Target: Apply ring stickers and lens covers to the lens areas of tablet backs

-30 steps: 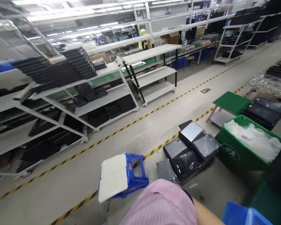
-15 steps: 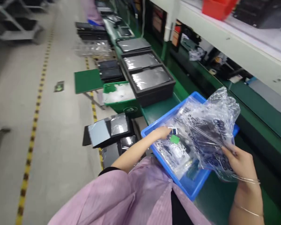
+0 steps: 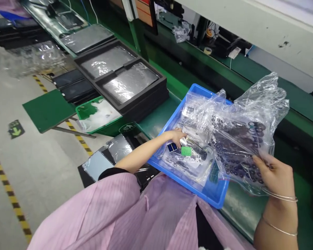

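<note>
My right hand grips the lower right edge of a clear plastic bag that holds sheets of small dark rings and pads. The bag is lifted over the right side of a blue tray. Inside the tray, my left hand has its thumb and fingers closed about a small white piece. Just below that hand lie a small dark-blue panelled piece and a green label. More clear bags of small parts fill the tray; a thin dark stick lies on them.
Dark foam trays with film-wrapped panels are stacked behind the blue tray on the green bench. A green bin and a green stool stand left of the bench. Wrapped panels lie below my left arm. A shelf beam overhangs the bench.
The view has turned right and closer to the bench. My left hand has shifted within the tray, and the dark-blue piece now lies below its fingers. The right hand still holds the bag.
</note>
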The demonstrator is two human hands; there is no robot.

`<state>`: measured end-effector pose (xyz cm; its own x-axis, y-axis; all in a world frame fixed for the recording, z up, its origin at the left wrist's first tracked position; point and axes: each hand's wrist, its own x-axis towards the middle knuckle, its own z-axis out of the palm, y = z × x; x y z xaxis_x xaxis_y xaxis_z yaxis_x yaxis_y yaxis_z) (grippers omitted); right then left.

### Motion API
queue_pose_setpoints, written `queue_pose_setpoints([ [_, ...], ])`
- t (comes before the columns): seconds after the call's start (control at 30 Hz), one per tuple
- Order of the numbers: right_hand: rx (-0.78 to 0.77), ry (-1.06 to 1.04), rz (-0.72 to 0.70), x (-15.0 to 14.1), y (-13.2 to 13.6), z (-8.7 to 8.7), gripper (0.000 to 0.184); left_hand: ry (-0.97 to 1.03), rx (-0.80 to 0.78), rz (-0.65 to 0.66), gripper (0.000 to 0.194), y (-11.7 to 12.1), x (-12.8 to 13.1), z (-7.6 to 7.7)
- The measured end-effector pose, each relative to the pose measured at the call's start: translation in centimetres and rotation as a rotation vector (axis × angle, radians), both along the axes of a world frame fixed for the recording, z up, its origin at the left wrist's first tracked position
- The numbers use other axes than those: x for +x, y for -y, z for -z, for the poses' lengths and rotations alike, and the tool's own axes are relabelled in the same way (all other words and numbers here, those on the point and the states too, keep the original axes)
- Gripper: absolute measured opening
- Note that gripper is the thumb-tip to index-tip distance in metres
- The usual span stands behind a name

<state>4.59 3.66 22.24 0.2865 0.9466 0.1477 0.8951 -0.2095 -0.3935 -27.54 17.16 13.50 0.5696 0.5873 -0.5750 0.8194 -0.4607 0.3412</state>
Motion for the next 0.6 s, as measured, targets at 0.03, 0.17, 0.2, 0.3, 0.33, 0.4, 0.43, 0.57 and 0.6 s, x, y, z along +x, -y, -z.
queue_pose_setpoints([
  [0.03, -0.003, -0.004, 0.017, 0.0, 0.1, 0.2, 0.052, 0.004, -0.002, 0.023, 0.032, -0.2, -0.1, -0.1],
  [0.17, -0.009, -0.026, 0.112, 0.0, 0.5, 0.3, 0.048, 0.000, -0.021, 0.159, 0.048, -0.6, 0.3, -0.9],
  [0.2, -0.011, -0.027, 0.132, 0.0, 0.6, 0.3, 0.047, 0.000, -0.026, 0.203, 0.055, -0.4, 0.4, -1.2],
  [0.3, -0.002, -0.017, 0.145, 0.0, 0.8, 0.1, 0.043, 0.021, -0.044, 0.354, 0.060, 1.4, 0.1, -2.5],
  [0.33, 0.008, -0.013, 0.140, 0.0, 0.8, 0.1, 0.042, 0.033, -0.044, 0.401, 0.055, 2.3, -0.3, -3.0],
  [0.4, 0.034, 0.004, 0.125, -0.1, 0.9, 0.1, 0.041, 0.055, -0.022, 0.461, 0.050, 4.0, -1.2, -3.7],
  [0.43, 0.045, 0.015, 0.113, -0.2, 0.9, 0.1, 0.040, 0.059, -0.020, 0.481, 0.049, 4.8, -1.7, -4.0],
  [0.57, 0.068, 0.037, 0.046, -0.5, 0.8, 0.1, 0.036, 0.066, -0.041, 0.514, 0.037, 6.5, -3.0, -4.0],
  [0.6, 0.072, 0.037, 0.024, -0.6, 0.7, 0.0, 0.035, 0.073, -0.040, 0.517, 0.034, 6.6, -3.1, -3.9],
])
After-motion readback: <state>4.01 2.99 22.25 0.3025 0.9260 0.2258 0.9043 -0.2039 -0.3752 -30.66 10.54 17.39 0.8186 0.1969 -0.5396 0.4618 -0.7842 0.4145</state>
